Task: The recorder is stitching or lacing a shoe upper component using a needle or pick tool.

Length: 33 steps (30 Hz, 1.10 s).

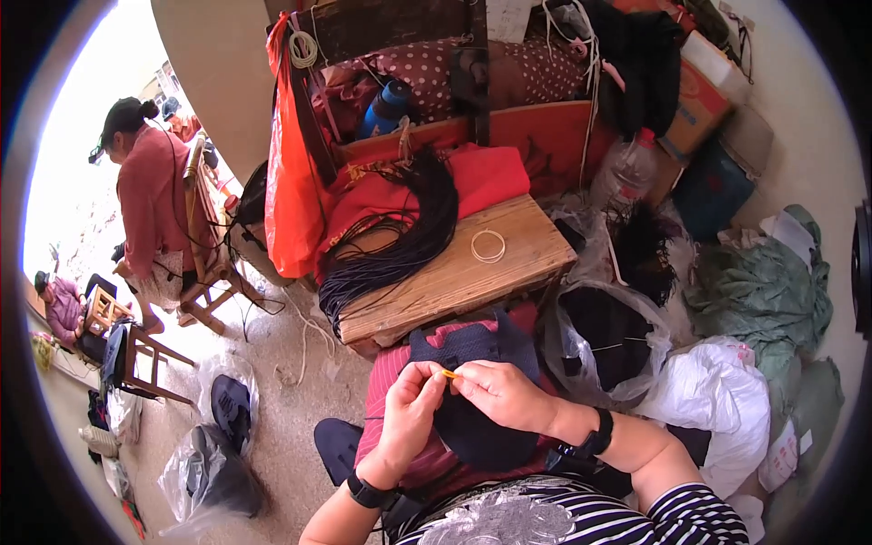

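My left hand [416,400] and my right hand [498,392] meet over my lap, thumbs and forefingers pinched. Between the fingertips is a small, thin yellow-orange piece [448,373]; its exact kind is too small to make out. Below the hands, a dark navy fabric piece [486,440] lies across my lap on red striped cloth [386,391]. Just beyond stands a wooden bench top [436,295]. It bears a thick bundle of dark cords [427,213] and a small coil of pale cord [488,245].
A red plastic bag [291,200] hangs left of the bench. On the right are an open clear bag with dark material [618,350], white sacks [708,391] and green cloth [758,291]. A seated person [154,200] is at left, near plastic bags [213,472] on the floor.
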Each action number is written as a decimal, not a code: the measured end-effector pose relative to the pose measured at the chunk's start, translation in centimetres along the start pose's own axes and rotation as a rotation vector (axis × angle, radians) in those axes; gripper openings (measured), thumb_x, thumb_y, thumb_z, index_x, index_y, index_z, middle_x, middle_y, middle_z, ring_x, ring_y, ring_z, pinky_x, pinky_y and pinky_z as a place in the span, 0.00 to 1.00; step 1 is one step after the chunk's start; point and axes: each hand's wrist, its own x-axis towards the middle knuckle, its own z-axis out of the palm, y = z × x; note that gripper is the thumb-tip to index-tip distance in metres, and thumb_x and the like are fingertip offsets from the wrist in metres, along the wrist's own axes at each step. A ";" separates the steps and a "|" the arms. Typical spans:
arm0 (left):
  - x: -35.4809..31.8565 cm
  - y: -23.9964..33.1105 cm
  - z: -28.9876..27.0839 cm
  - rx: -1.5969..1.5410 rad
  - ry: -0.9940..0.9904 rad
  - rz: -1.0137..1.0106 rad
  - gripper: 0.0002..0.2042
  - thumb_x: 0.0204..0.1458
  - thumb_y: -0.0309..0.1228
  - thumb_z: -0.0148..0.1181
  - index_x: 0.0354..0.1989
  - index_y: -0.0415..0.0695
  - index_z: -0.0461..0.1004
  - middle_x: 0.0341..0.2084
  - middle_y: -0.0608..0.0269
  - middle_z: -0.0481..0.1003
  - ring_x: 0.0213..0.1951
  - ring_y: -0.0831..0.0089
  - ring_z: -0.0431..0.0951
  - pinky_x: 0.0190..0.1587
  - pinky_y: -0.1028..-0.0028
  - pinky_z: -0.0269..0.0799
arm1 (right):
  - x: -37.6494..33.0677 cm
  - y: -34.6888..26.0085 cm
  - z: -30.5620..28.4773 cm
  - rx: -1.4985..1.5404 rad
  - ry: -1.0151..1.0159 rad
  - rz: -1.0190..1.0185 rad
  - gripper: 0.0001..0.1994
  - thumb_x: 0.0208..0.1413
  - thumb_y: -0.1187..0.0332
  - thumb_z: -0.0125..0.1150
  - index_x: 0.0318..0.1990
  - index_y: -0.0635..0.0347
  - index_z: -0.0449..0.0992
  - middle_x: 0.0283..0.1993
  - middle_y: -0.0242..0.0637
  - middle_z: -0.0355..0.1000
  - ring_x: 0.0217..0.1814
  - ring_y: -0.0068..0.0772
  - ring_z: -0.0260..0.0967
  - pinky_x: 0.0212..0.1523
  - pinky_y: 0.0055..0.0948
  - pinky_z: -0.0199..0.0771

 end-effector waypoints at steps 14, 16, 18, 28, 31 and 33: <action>-0.7 -0.1 0.5 0.103 -0.019 0.134 0.03 0.69 0.29 0.55 0.44 0.43 0.72 0.31 0.74 0.73 0.30 0.89 0.67 0.33 0.85 0.62 | -0.6 0.2 0.1 -0.060 -0.023 -0.042 0.08 0.67 0.68 0.56 0.40 0.65 0.75 0.37 0.49 0.75 0.42 0.56 0.74 0.41 0.46 0.74; -0.8 -0.2 0.5 0.128 -0.025 0.141 0.03 0.69 0.29 0.55 0.44 0.43 0.72 0.31 0.74 0.73 0.29 0.88 0.66 0.33 0.85 0.62 | -0.7 0.2 0.1 -0.070 -0.022 -0.051 0.08 0.67 0.68 0.56 0.40 0.65 0.75 0.37 0.49 0.75 0.42 0.56 0.74 0.41 0.46 0.74; -0.7 -0.3 0.3 0.115 -0.026 0.101 0.03 0.69 0.27 0.55 0.44 0.40 0.72 0.33 0.70 0.74 0.34 0.85 0.71 0.39 0.82 0.67 | -0.8 0.3 0.1 -0.041 -0.024 -0.019 0.08 0.67 0.68 0.56 0.40 0.65 0.75 0.37 0.49 0.75 0.41 0.56 0.75 0.41 0.46 0.74; -0.8 -0.8 -0.4 0.175 0.011 0.105 0.03 0.68 0.24 0.54 0.43 0.37 0.71 0.35 0.67 0.75 0.38 0.82 0.75 0.44 0.81 0.72 | -0.8 0.6 0.1 -0.078 -0.050 -0.059 0.08 0.67 0.67 0.57 0.39 0.64 0.75 0.36 0.49 0.74 0.41 0.58 0.74 0.40 0.47 0.74; -1.0 -0.6 0.2 0.141 -0.017 0.103 0.03 0.68 0.24 0.54 0.43 0.38 0.71 0.35 0.68 0.74 0.37 0.82 0.74 0.44 0.80 0.73 | -1.0 0.7 0.3 -0.027 -0.028 -0.064 0.08 0.67 0.68 0.57 0.39 0.65 0.75 0.36 0.49 0.74 0.40 0.57 0.74 0.40 0.46 0.74; -1.1 -0.7 0.2 0.141 -0.029 0.112 0.03 0.68 0.24 0.54 0.43 0.37 0.72 0.35 0.68 0.75 0.37 0.82 0.74 0.44 0.80 0.73 | -1.2 0.6 0.3 -0.022 -0.041 -0.029 0.08 0.67 0.68 0.57 0.40 0.65 0.75 0.36 0.49 0.74 0.41 0.56 0.74 0.40 0.45 0.74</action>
